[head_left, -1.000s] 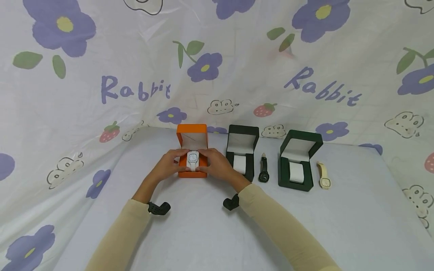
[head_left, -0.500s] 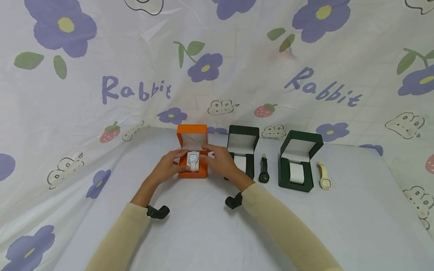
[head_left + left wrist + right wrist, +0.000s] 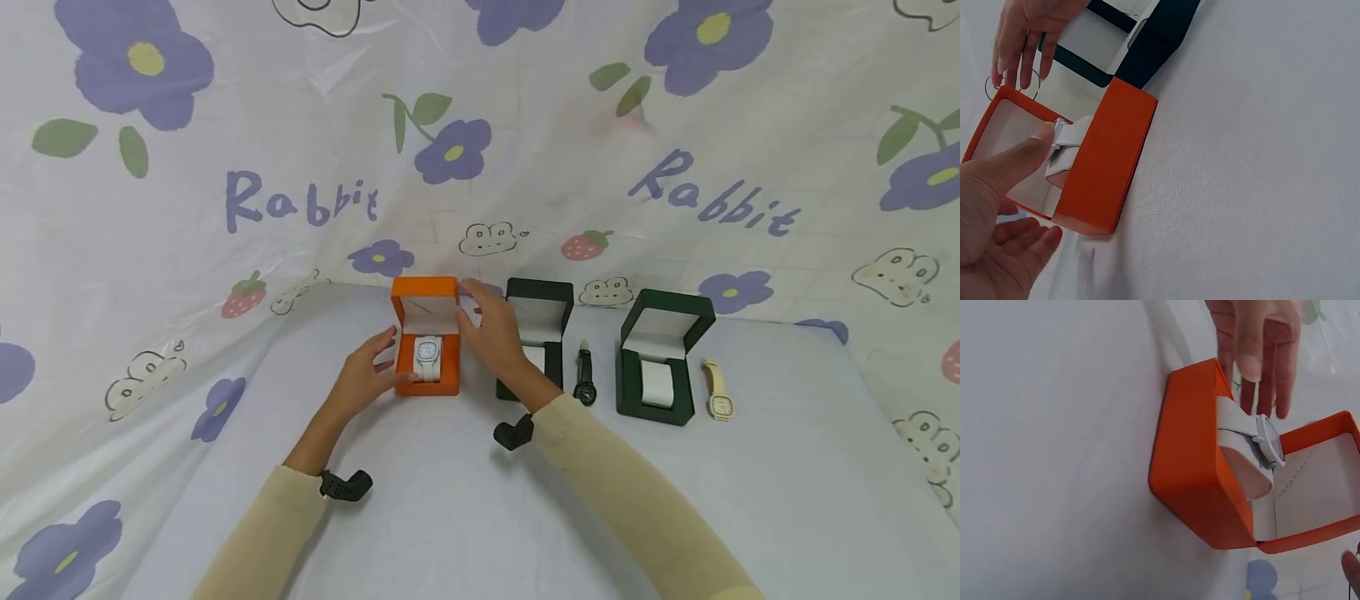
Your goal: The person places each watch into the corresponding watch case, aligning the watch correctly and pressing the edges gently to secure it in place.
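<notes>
A white wristwatch (image 3: 428,352) sits on the cushion inside an open orange watch box (image 3: 405,387). My left hand (image 3: 362,374) is at the box's left side, fingers spread and relaxed, with the thumb reaching over the box's front left part. Beside the raised orange lid is my right hand (image 3: 491,331), its fingers extended along the lid's right edge. Neither hand grips anything. In the right wrist view the white watch (image 3: 1269,442) is strapped round its cushion, and the left hand (image 3: 1259,353) shows beyond the box.
A black watch box (image 3: 554,371), lid up, stands right of the orange one, partly behind my right arm. Further right come a black wristwatch (image 3: 585,379), an open dark green box (image 3: 654,411) with a white cushion, and a gold wristwatch (image 3: 718,396). A printed cloth hangs behind.
Both hands have let go of the watch. My right hand has moved up and right to the lid's side; my left has drawn slightly left. The watch stays in the orange box.
</notes>
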`<state>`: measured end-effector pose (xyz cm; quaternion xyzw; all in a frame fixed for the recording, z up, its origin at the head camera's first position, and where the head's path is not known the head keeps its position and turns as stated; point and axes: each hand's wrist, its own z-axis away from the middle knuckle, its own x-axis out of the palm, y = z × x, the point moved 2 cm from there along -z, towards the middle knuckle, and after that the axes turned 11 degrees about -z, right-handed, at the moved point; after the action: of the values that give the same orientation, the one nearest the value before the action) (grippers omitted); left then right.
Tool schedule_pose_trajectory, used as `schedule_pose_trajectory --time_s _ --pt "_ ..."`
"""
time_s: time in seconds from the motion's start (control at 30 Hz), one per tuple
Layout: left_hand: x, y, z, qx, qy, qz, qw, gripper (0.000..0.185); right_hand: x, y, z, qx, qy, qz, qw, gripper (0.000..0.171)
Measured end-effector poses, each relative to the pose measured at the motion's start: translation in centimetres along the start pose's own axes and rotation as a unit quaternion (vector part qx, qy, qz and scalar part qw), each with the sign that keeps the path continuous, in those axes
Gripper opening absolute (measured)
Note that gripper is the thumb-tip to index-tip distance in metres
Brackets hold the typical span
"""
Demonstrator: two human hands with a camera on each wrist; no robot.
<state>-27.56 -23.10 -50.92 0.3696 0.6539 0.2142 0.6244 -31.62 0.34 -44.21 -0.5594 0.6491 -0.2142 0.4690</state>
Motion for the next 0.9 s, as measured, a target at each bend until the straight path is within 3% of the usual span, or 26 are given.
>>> schedule_pose_trajectory --time_s 0.13,0.23,0.37,0.53,0.9 --pt "0.28 0.07 0.09 -0.014 -0.041 0.01 0.999 0.102 0.43 0.23 -0.29 0.028 -0.064 -0.01 0.997 0.058" --pt "0.44 -0.05 0.07 -0.011 -0.054 0.005 0.9985 0.104 0.62 0.32 -0.5 0.045 -0.09 -0.031 0.994 0.062" --pt "0.45 -0.31 0.17 -0.024 -0.052 -0.018 0.9982 0.104 0.69 0.46 -0.8 0.066 -0.094 -0.053 0.992 0.063" --pt "0.42 -0.57 0.42 -0.061 -0.054 -0.003 0.9967 0.097 0.7 0.61 -1.03 0.089 -0.096 -0.065 0.989 0.064" --pt "0.76 -0.32 -0.23 -0.089 -0.064 0.005 0.9939 0.089 1.02 0.91 -0.81 0.123 -0.1 -0.094 0.983 0.052"
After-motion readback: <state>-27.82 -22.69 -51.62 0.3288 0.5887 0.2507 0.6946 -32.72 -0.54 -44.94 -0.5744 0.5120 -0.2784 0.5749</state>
